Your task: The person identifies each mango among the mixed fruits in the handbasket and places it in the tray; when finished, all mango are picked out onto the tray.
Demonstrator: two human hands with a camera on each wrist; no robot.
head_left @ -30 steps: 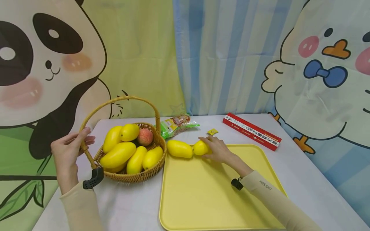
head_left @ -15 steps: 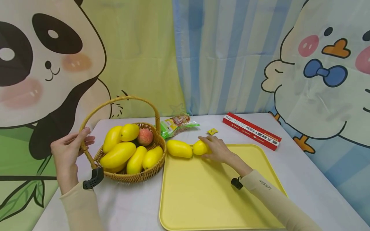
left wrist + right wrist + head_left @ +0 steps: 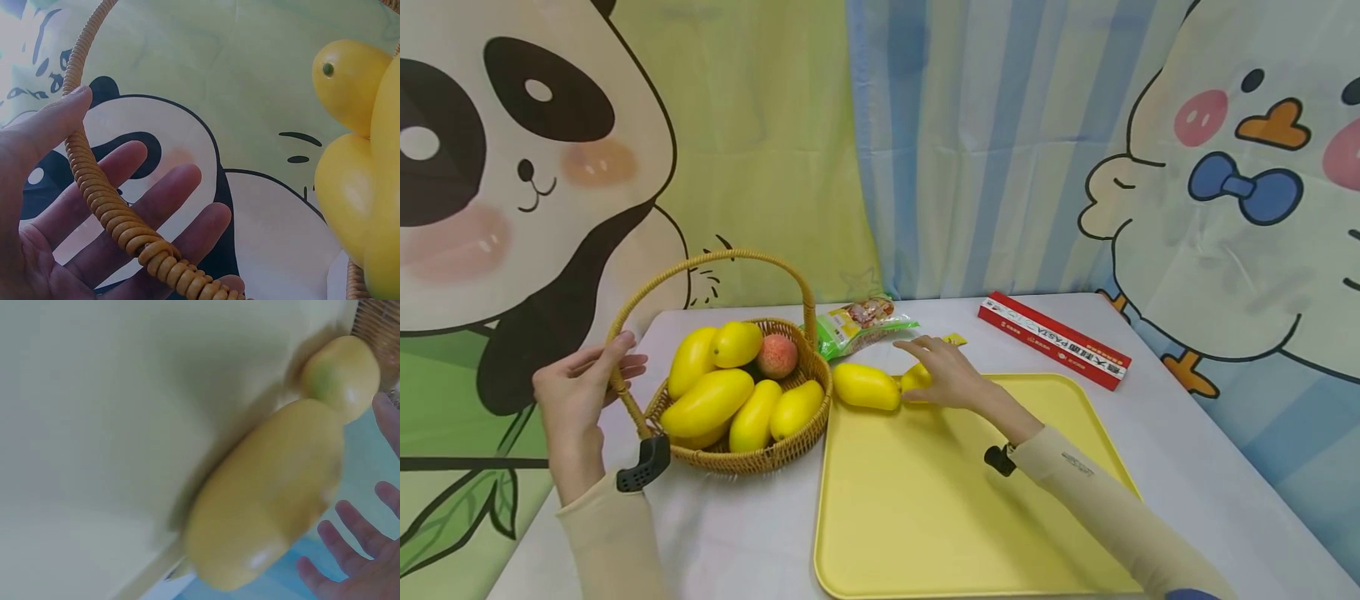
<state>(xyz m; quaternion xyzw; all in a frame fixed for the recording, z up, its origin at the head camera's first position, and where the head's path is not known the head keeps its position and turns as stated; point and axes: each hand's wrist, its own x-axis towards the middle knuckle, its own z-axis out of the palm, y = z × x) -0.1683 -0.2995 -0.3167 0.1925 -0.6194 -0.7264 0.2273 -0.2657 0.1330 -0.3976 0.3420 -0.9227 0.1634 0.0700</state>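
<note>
Spread fingers of my right hand [image 3: 951, 371] hover around a yellow mango [image 3: 914, 379] at the tray's back edge. In the right wrist view, a gap shows between my fingertips [image 3: 327, 529] and that mango. A second mango [image 3: 865, 387] lies end to end with it, on the basket side. At the left, my left hand [image 3: 576, 392] steadies the wicker basket [image 3: 752, 465] by its arched handle [image 3: 730, 255]. The thumb [image 3: 75, 112] rests across the handle while the other fingers stretch loosely behind it. Several mangoes [image 3: 707, 403] and one reddish peach-like fruit [image 3: 777, 357] fill the basket.
The yellow tray [image 3: 955, 508] covers much of the white table [image 3: 730, 533]. Behind it lie a green-edged food packet [image 3: 857, 327], a small yellow sachet [image 3: 956, 339] and a long red pasta box [image 3: 1052, 342]. Cartoon curtains [image 3: 985, 150] hang at the back.
My right hand has spread its fingers, let go of the mango and moved slightly up and left. The left hand and basket stay in place.
</note>
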